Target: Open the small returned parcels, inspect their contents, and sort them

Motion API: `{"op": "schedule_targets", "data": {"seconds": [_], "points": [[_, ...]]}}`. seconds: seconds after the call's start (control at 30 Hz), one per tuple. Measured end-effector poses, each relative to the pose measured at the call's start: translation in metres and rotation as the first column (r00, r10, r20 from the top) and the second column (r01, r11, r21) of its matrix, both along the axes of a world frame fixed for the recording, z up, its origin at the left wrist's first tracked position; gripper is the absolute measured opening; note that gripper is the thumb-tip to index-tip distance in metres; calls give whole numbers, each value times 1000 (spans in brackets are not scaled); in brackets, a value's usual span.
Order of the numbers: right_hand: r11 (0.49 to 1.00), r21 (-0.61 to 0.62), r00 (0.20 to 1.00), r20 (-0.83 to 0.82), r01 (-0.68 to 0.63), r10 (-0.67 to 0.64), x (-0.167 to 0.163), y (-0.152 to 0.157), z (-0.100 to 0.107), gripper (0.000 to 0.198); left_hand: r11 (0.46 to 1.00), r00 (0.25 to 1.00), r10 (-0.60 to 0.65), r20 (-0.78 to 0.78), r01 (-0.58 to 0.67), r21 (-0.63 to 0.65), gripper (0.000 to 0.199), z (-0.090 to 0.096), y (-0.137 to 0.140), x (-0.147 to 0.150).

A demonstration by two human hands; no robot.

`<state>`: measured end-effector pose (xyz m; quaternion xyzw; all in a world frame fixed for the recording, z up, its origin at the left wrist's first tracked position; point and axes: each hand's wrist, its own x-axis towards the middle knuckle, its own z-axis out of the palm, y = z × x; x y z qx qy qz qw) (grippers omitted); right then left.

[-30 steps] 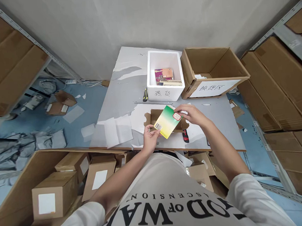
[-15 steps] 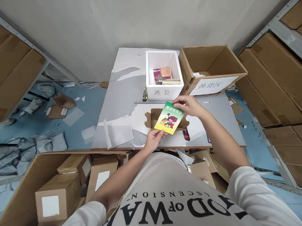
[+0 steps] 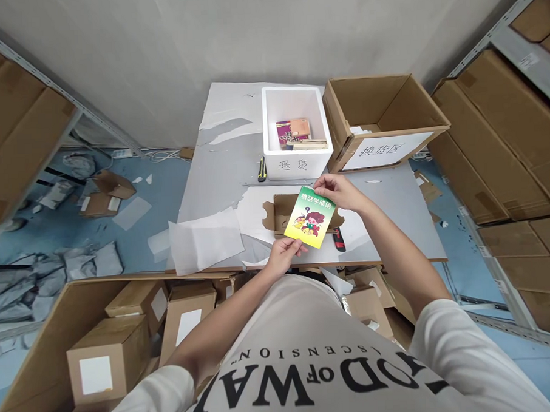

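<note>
Between my two hands is a thin booklet (image 3: 310,219) with a green and yellow cover and cartoon children on it. My left hand (image 3: 284,254) pinches its lower left edge, and my right hand (image 3: 340,191) grips its upper right corner. The cover faces up toward me. Under the booklet lies an open small cardboard box (image 3: 279,215), partly covered by it. A red and black box cutter (image 3: 339,239) lies just right of that box. Behind my hands stands a white foam box (image 3: 295,164) with several books (image 3: 294,132) inside.
A large open cardboard box (image 3: 345,143) with a paper label stands right of the foam box. A yellow and black cutter (image 3: 262,169) and a white sheet (image 3: 206,242) lie on the grey table (image 3: 196,191). Below its front edge, cartons (image 3: 109,353) fill a big container.
The booklet stays in both hands, turned slightly more upright. The white sheet on the left has flattened and spread toward the table's left edge. The view has shifted slightly.
</note>
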<state>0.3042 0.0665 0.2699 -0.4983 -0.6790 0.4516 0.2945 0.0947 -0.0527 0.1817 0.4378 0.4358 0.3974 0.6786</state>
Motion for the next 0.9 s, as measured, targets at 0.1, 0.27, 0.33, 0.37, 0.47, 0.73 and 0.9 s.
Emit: {"op": "schedule_targets", "data": {"seconds": [0.1, 0.27, 0.33, 0.37, 0.47, 0.73, 0.9], "points": [[998, 16, 998, 6, -60, 60, 4, -1, 2, 18, 998, 998, 56, 42, -54, -42, 40, -2, -1, 3], [981, -17, 979, 48, -195, 196, 13, -3, 5, 17, 963, 958, 234, 167, -204, -177, 40, -8, -2, 10], [976, -51, 976, 38, -213, 215, 17, -3, 4, 20, 950, 942, 274, 195, -234, -206, 47, -9, -2, 11], [974, -63, 976, 26, -216, 218, 19, -3, 3, 21, 944, 933, 300, 199, -259, -206, 52, -10, -2, 11], [977, -66, 979, -18, -203, 203, 25, -3, -3, 22, 921, 907, 380, 182, -351, -172, 74, -10, -3, 9], [986, 91, 990, -9, -140, 141, 29, -5, -3, 20, 892, 886, 445, 128, -452, 21, 51, -14, 3, 9], [945, 287, 987, 44, -158, 152, 25, -3, 12, 17, 862, 866, 493, 82, -499, 87, 32, -10, 6, 11]]}}
